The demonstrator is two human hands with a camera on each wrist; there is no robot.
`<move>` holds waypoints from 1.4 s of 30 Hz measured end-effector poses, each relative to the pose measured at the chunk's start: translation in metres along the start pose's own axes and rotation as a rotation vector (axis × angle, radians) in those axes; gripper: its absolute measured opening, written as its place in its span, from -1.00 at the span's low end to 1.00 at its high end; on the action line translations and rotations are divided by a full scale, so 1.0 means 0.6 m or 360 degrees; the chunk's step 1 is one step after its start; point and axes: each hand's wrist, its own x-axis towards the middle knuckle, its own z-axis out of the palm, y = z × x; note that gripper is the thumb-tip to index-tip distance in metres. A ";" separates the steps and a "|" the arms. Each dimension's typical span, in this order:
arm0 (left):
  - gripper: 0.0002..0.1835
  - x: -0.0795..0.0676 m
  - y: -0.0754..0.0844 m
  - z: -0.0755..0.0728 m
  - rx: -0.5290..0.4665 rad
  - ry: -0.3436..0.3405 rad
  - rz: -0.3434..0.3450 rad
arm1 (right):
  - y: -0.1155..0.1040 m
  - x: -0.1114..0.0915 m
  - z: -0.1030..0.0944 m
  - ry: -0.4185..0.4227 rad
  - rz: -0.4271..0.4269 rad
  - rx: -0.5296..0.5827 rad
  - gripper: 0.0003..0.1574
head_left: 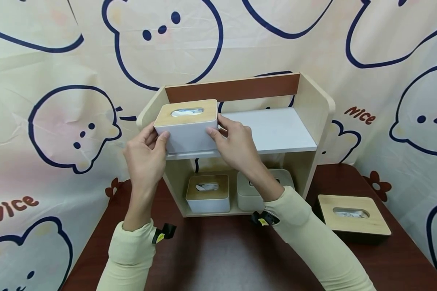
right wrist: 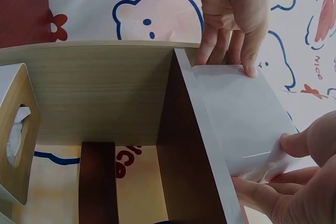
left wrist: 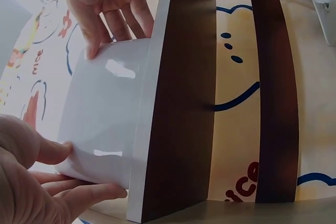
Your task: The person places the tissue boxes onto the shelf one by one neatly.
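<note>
A white tissue box [head_left: 191,131] with a light wooden lid is at the left end of the white upper shelf [head_left: 276,128], its front close to the shelf's front edge. My left hand [head_left: 145,155] grips its left side, thumb on the front face. On the opposite side my right hand [head_left: 236,141] holds it, the thumb at the front right corner and the fingers along the side. Both wrist views show the box's white front [left wrist: 102,111] between the two hands, right at the shelf edge.
On the lower shelf stand another wood-lidded tissue box [head_left: 208,194] and a pale box [head_left: 245,194], partly behind my right forearm. A dark tissue box with a wooden lid [head_left: 378,220] sits on the brown table [head_left: 218,258] at right. The shelf's side panel [head_left: 318,105] rises at right.
</note>
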 end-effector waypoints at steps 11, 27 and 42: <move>-0.51 0.001 -0.003 0.006 0.0048 0.0025 0.0036 | -0.001 0.005 0.003 -0.0004 0.0037 -0.0047 -0.27; -0.46 -0.005 -0.006 0.006 0.0060 0.0021 0.0025 | 0.000 -0.001 0.000 -0.0083 0.0103 0.0005 -0.20; -0.39 -0.093 -0.014 -0.028 0.0036 0.0081 0.0177 | 0.031 -0.087 -0.044 -0.0016 0.0032 0.0154 -0.18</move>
